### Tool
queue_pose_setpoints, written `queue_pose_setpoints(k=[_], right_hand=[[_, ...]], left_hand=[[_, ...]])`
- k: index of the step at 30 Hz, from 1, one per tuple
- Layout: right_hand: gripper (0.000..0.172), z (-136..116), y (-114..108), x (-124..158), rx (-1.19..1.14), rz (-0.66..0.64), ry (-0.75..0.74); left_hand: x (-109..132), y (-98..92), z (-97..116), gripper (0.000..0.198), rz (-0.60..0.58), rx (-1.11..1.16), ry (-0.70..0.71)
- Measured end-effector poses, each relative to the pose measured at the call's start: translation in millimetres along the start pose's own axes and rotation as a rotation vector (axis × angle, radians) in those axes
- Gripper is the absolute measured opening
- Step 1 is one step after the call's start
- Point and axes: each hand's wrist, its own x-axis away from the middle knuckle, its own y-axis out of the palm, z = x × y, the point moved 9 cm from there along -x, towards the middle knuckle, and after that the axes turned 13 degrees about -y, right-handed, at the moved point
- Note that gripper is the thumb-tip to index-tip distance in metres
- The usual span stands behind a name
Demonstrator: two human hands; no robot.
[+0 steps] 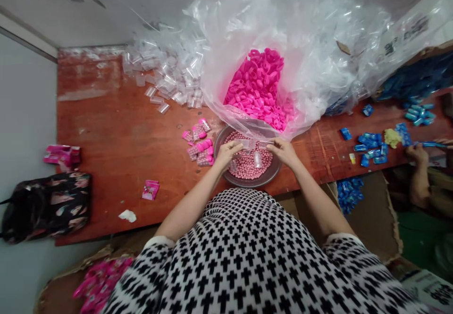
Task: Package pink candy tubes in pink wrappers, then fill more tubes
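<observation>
Over a dark bowl [233,180] of pink beads [249,167], my left hand [227,154] pinches a clear plastic tube [247,144]. My right hand [284,151] closes its fingers on another clear piece [266,144], close to the first one. A clear tube [257,159] lies on the beads between my hands. Just left of the bowl, several bead-filled tubes with pink caps [201,151] are grouped on the table. Behind the bowl, an open plastic bag [300,87] holds bright pink caps [256,85].
Clear tubes [180,80] are piled at the back of the wooden table [106,163]. A flowered bag [69,203] and pink packets [62,155] lie at left. Blue packets [371,149] and another person's hand [417,154] are at right. Boxes stand below.
</observation>
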Motion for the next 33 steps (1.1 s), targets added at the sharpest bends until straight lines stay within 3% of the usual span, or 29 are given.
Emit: queue_pose_setpoints(k=[3,7,11,14,17,19,21,23,25,26,29,32,33], right_hand=[[0.041,-20.5,17.9,-2.1,0.148,-0.001,-0.133],[0.044,-14.2,54.9,1.9,-0.162,-0.156,-0.01],[0.044,-9.9,75.2,5.5,-0.416,-0.217,0.091],[0.037,-12.9,87.7,15.4,-0.442,-0.304,0.146],[0.035,-20.6,97.8,34.7,-0.476,-0.368,0.214],[0.035,-27.4,101.8,49.1,-0.521,-0.38,0.275],[0.035,-35.5,100.7,61.6,-0.574,-0.367,0.332],[0.034,-44.0,92.9,72.2,-0.594,-0.367,0.343],[0.031,-46.9,78.0,82.7,-0.531,-0.396,0.307],[0.03,-43.9,69.4,88.2,-0.474,-0.415,0.29],[0.028,-17.7,45.4,93.4,-0.246,-0.397,0.262],[0.026,-3.1,36.2,56.9,0.121,-0.263,0.04],[0.027,-4.2,44.7,39.5,0.254,-0.279,-0.061]], left_hand=[[-0.5,11.5,-5.8,0.041,-0.063,-0.001,-0.026],[4.3,14.7,-6.7,0.043,-0.058,-0.011,-0.026],[8.0,18.0,-3.8,0.042,-0.03,-0.185,0.004],[16.3,13.0,0.1,0.038,0.108,-0.292,0.112],[31.4,5.2,-11.3,0.036,0.287,-0.169,0.143],[41.0,9.2,-24.5,0.034,0.32,-0.053,0.112],[50.0,16.3,-28.2,0.032,0.304,0.003,0.096],[60.0,12.2,-17.2,0.03,0.311,0.048,0.106],[73.2,-12.6,6.6,0.026,0.406,0.138,0.157],[86.2,-37.7,20.2,0.026,0.564,0.247,0.229],[96.2,-71.4,47.4,0.028,0.644,0.287,0.302],[71.9,-58.4,32.2,0.024,0.487,0.148,0.193],[60.6,-42.9,23.3,0.025,0.406,-0.063,0.16]])
